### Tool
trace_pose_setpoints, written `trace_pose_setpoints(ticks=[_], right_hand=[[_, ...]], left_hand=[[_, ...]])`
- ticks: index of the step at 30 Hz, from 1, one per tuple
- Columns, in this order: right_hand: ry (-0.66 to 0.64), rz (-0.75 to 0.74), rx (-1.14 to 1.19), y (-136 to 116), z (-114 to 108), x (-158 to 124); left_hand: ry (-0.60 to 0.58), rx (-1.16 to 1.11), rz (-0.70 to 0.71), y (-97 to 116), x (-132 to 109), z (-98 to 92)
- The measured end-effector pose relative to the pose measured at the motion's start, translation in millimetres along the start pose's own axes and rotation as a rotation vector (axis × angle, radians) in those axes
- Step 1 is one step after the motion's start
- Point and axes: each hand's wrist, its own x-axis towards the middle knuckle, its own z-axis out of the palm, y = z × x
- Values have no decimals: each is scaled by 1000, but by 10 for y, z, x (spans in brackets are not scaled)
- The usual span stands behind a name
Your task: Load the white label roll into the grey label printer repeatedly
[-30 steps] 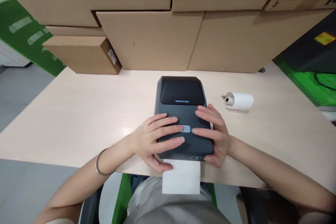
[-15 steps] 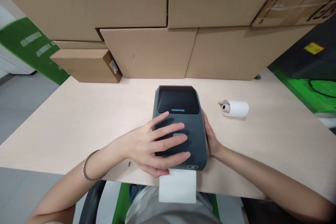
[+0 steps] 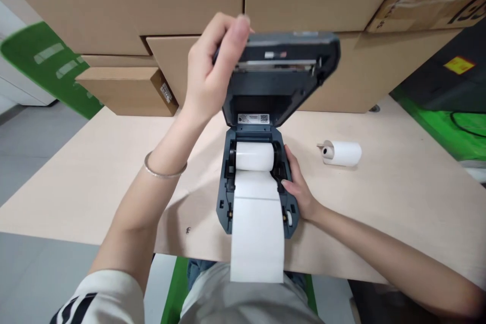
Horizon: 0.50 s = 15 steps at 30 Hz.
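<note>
A dark grey label printer point(image 3: 224, 197) stands on the table in front of me with its lid raised. My left hand point(image 3: 214, 61) grips the front edge of the lid point(image 3: 288, 50), thumb on the near side, fingers mostly hidden behind. Inside the printer lies a white label roll point(image 3: 254, 156). From it a strip of labels point(image 3: 258, 243) runs forward over the front of the printer and hangs past the table's edge. My right hand point(image 3: 301, 190) holds the right side of the printer's base, its thumb on the rim and the other fingers along the side.
To the right on the table point(image 3: 379, 197) lies a second white roll point(image 3: 342, 153), its end partly unwound. Large cardboard boxes point(image 3: 182, 0) are stacked along the back. A flat carton point(image 3: 121, 93) sits at the back left, near a green panel point(image 3: 49, 66).
My left hand has gone from lying on the closed lid to lifting it up and back, which exposes the roll inside. My right hand stays at the printer's right side, its thumb now over the rim.
</note>
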Motion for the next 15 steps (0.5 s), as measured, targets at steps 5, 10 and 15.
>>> trace_pose_setpoints(ticks=[5, 10, 15], right_hand=[[-8, 5, -5, -35, -4, 13], [-12, 14, -40, -24, -3, 17], [-20, 17, -84, -30, -16, 27]], left_hand=[[118, -18, -267, -68, 470, 95], [121, -64, -207, -225, 605, 107], [153, -46, -226, -301, 632, 64]])
